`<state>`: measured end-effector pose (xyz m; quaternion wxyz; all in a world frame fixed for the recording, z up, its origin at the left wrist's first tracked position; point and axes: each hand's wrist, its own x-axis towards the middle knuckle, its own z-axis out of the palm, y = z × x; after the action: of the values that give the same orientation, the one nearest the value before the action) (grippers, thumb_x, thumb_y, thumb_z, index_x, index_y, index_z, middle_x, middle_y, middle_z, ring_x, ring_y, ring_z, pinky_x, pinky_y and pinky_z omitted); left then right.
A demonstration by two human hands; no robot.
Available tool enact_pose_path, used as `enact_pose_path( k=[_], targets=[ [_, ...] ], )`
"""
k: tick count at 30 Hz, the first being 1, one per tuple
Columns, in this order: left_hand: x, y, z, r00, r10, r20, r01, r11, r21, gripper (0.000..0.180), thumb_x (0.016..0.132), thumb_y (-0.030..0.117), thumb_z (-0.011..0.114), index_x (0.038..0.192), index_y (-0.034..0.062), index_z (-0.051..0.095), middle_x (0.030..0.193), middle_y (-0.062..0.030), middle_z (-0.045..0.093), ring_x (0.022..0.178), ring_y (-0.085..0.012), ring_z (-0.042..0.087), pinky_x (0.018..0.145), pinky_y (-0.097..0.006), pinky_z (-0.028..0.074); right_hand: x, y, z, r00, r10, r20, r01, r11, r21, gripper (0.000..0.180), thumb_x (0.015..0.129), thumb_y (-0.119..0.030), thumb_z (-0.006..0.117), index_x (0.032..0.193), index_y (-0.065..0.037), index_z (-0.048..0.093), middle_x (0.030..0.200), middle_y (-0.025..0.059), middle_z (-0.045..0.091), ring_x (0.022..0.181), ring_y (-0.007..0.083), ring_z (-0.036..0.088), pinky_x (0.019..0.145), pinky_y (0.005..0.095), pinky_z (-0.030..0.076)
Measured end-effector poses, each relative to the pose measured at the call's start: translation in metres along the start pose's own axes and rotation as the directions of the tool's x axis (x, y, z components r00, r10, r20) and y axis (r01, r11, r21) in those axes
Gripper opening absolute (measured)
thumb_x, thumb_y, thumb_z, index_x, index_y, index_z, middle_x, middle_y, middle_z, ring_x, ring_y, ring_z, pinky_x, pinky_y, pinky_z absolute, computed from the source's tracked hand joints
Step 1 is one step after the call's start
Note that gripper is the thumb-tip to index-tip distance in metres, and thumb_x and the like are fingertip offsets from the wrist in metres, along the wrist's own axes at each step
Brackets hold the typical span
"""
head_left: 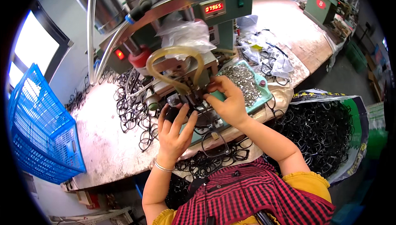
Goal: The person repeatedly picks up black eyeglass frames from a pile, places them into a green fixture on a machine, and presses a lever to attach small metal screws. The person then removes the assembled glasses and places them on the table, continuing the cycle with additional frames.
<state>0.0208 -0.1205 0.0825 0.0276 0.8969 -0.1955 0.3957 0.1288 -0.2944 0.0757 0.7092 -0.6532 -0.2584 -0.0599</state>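
Note:
In front of me stands a green and metal bench press machine [225, 2], with a yellowish tube loop [150, 66] over its working head. My right hand [229, 103] is at the right of that head, thumb and forefinger pinched close to it; what they hold is too small to make out. My left hand [175, 134] reaches up from below, fingers stretched and spread, touching a black rounded piece [172, 114] at the machine's lower front. Below the head, between my hands, a thin black cord loop [225, 140] hangs over the table's front edge.
A turquoise tray [264, 95] of small metal parts sits right of the machine. Black cord loops [132, 105] lie heaped on the left tabletop. A large sack [317, 122] of black loops stands at right, a blue plastic basket [45, 130] at far left. Plastic bags [282, 66] lie behind the tray.

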Motion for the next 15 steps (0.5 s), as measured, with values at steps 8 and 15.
enact_pose_path(
  k=[8, 15],
  targets=[
    [0.012, -0.013, -0.002, 0.996, 0.089, -0.026, -0.09, 0.996, -0.019, 0.033, 0.081, 0.003, 0.065, 0.113, 0.0112, 0.071, 0.125, -0.0088, 0.066, 0.102, -0.0251, 0.063, 0.1, -0.05, 0.051, -0.003, -0.015, 0.013, 0.993, 0.111, 0.03, -0.115, 0.957, 0.266, 0.045, 0.083, 0.0, 0.071, 0.125, 0.004, 0.053, 0.095, 0.0074, 0.071, 0.093, 0.0112, 0.065, 0.087, 0.0254, 0.049],
    [0.004, 0.015, -0.034, 0.992, 0.084, -0.097, -0.114, 0.927, -0.356, 0.018, 0.085, 0.006, 0.068, 0.102, 0.0031, 0.067, 0.109, -0.0134, 0.072, 0.095, -0.029, 0.07, 0.091, -0.048, 0.057, -0.017, -0.037, 0.017, 0.992, 0.128, -0.011, -0.123, 0.971, 0.203, 0.048, 0.086, -0.002, 0.067, 0.13, 0.004, 0.051, 0.118, 0.0138, 0.067, 0.104, 0.02, 0.068, 0.094, 0.0305, 0.049]
  ],
)
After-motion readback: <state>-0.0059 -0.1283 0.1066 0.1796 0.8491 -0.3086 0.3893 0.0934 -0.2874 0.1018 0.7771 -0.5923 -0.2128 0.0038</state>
